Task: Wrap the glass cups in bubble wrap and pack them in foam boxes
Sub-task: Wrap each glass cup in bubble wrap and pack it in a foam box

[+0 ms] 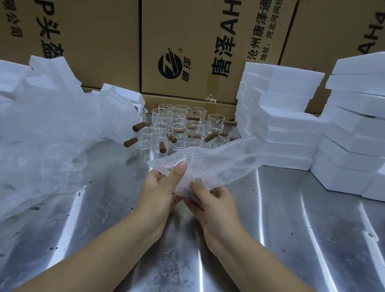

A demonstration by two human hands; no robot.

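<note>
**Bubble wrap in hand, no cup yet taken**

Clear bubble wrap sheet [205, 163] is held above the steel table [294, 231] at centre frame. The left hand [162, 189] pinches its near corner, thumb on top and fingers beneath, closed on the film. The right hand [210, 203] grips the lower edge just beside it; its fingers curl into the wrap, clamped on the same sheet. The sheet trails away toward 1 o'clock, free and unsupported.

The glass cups [179, 127], each with a brown wooden handle, stand clustered at 12 o'clock, well apart from both hands. None is wrapped or held. A loose heap of bubble wrap [41, 136] lies at 9 to 10 o'clock. Stacked foam boxes [290, 120] stand at 2 o'clock, with a further stack [364, 124] at 3 o'clock. Cardboard cartons [193, 44] close the rear.

Assessment: the step in hand appears to be readying one sheet. Recommended practice: spread the sheet flat on the bare table before reaching for a cup, so both hands are free for the glass. Lay the cup near one edge, handle included within the film, and roll firmly. The protruding handle is the likely weak point; cover it fully.
</note>
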